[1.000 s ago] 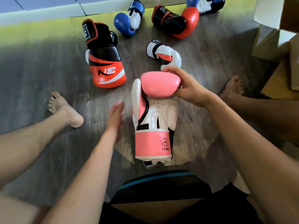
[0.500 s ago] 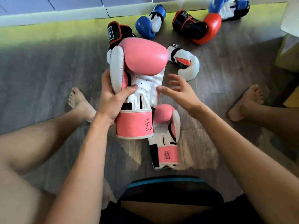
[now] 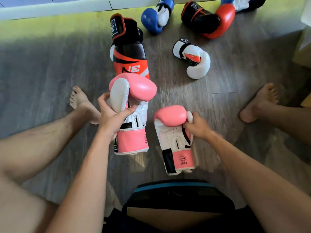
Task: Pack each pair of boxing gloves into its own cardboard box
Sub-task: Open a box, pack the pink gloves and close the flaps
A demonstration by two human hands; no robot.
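Two pink-and-white boxing gloves are in my hands above the wooden floor. My left hand (image 3: 112, 115) grips the left pink glove (image 3: 134, 101) around its white thumb part, cuff pointing toward me. My right hand (image 3: 196, 126) grips the right pink glove (image 3: 173, 132) at its right side near the thumb; it lies lower, close to the floor. A cardboard box (image 3: 303, 51) shows only as a sliver at the right edge.
An orange-and-black glove (image 3: 128, 52) lies just beyond the left pink glove. Farther out lie a white glove (image 3: 195, 61), a blue glove (image 3: 154, 17), a red-and-black glove (image 3: 210, 21) and a blue-white glove (image 3: 245, 2). My bare feet rest at both sides.
My left hand lowered the first pink glove toward me. My right hand, open half a second ago, has taken hold of the second pink glove, now lying to the right.
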